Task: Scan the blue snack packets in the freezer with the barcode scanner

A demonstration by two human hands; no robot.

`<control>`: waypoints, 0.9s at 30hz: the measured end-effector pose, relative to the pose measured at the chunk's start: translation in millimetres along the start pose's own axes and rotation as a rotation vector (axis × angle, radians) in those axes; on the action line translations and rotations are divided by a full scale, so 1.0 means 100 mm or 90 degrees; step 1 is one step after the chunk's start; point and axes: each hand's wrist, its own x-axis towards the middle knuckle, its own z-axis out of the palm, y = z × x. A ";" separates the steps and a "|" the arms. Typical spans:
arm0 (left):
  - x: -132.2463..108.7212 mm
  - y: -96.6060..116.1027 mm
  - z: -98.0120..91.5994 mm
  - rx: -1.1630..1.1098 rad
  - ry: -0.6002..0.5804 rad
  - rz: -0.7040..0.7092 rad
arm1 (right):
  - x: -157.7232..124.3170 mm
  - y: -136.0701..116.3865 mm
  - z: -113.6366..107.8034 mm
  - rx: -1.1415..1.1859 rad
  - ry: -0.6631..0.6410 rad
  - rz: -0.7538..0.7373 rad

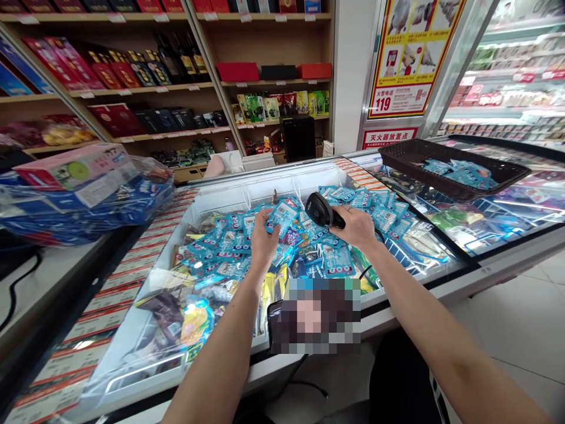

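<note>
My left hand (pixel 265 235) pinches a blue packet (pixel 283 217) with a white barcode label facing up. In my right hand (pixel 356 227) is a black handheld barcode scanner (pixel 319 209), its head pointing left toward that packet. A cable hangs from the scanner's handle below my wrist. Many more blue packets (pixel 229 241) lie spread over the glass top of the chest freezer (pixel 145 330), under and around both hands. One blue packet (pixel 338 261) lies apart near the front, below the scanner.
A dark plastic tray (pixel 454 168) with blue packets stands at the right. Left of the freezer lies a plastic-wrapped bundle (pixel 88 200) with a pink box (pixel 73 168) on top. A phone (pixel 274 321) sits at the front edge. Shelves (pixel 273 82) line the back.
</note>
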 end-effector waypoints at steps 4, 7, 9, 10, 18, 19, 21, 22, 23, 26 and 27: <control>0.01 -0.04 0.00 0.002 -0.009 -0.007 | -0.01 0.01 0.01 0.025 0.011 -0.022; 0.00 -0.03 -0.01 0.012 -0.037 -0.010 | -0.01 0.01 0.02 0.029 0.003 -0.033; -0.01 -0.02 -0.02 0.012 -0.043 -0.003 | -0.01 0.01 0.02 0.028 -0.007 -0.043; -0.02 -0.01 -0.02 0.013 -0.043 0.001 | -0.02 0.01 0.02 0.028 -0.011 -0.050; -0.04 0.03 -0.01 0.018 -0.043 0.028 | -0.03 0.00 0.00 0.020 -0.036 -0.097; -0.03 0.03 -0.01 0.022 -0.045 0.029 | -0.03 -0.01 0.00 0.020 -0.039 -0.097; -0.03 0.04 -0.01 0.030 -0.047 0.033 | -0.03 -0.02 0.00 0.017 -0.044 -0.095; -0.03 0.04 -0.01 0.033 -0.048 0.035 | -0.03 -0.02 0.01 0.014 -0.045 -0.095; -0.03 0.04 -0.01 0.035 -0.048 0.039 | -0.03 -0.02 0.01 0.010 -0.046 -0.095; -0.03 0.05 -0.01 0.043 -0.048 0.049 | -0.03 -0.03 0.02 0.009 -0.051 -0.099; -0.03 0.06 -0.01 0.046 -0.048 0.051 | -0.03 -0.03 0.02 0.011 -0.054 -0.101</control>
